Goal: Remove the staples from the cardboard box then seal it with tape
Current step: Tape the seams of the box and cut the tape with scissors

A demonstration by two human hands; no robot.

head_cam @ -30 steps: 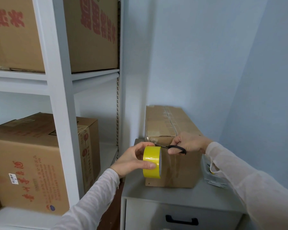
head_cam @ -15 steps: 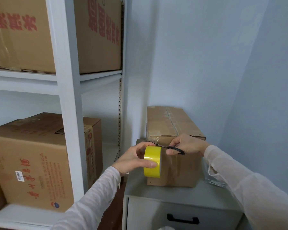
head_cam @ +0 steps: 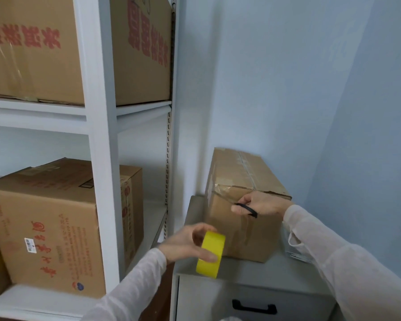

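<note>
A long cardboard box lies on a grey cabinet, with clear tape running along its top seam and down its near end. My left hand grips a yellow roll of tape, held low in front of the box's near left corner. My right hand holds black-handled scissors against the upper part of the box's near end, at a loose bit of clear tape. The scissor blades are mostly hidden by my fingers.
A white metal shelf rack stands to the left, loaded with large cardboard boxes printed in red. The cabinet has a drawer with a black handle. Pale blue walls close in behind and to the right. A clear plastic item lies right of the box.
My left hand has dropped down and away from the box with the yellow roll, no longer level with the scissors. My right hand stays with the scissors at the box's end.
</note>
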